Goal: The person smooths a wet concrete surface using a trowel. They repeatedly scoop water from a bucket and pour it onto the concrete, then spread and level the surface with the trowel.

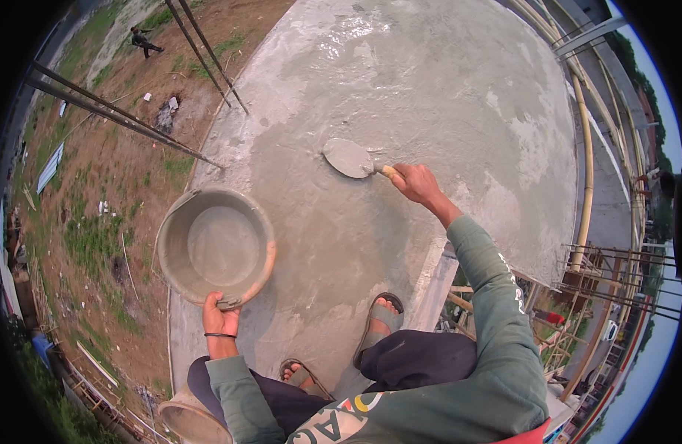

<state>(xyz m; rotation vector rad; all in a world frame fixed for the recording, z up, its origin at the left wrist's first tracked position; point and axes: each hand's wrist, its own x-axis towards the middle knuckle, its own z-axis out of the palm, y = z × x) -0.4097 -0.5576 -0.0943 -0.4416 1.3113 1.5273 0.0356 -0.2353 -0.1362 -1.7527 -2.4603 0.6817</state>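
Observation:
My left hand [221, 320] grips the near rim of a round bucket [265, 255] smeared with grey cement, its fingers closed over the edge. A layer of wet grey cement slurry [224, 244] lies in the bottom. In my right hand [417, 184] is the wooden handle of a trowel [348, 157], held out ahead of me. Its rounded blade, coated in cement, rests on or just above the wet grey slab [304, 207]; I cannot tell which.
A second bucket [193, 418] stands behind my left arm. Steel rebars [126, 118] stick up along the slab's left edge, with bare ground [96, 192] far below and a person [145, 42] there. Bamboo poles [583, 170] line the right side. My sandalled feet [381, 322] are on the slab.

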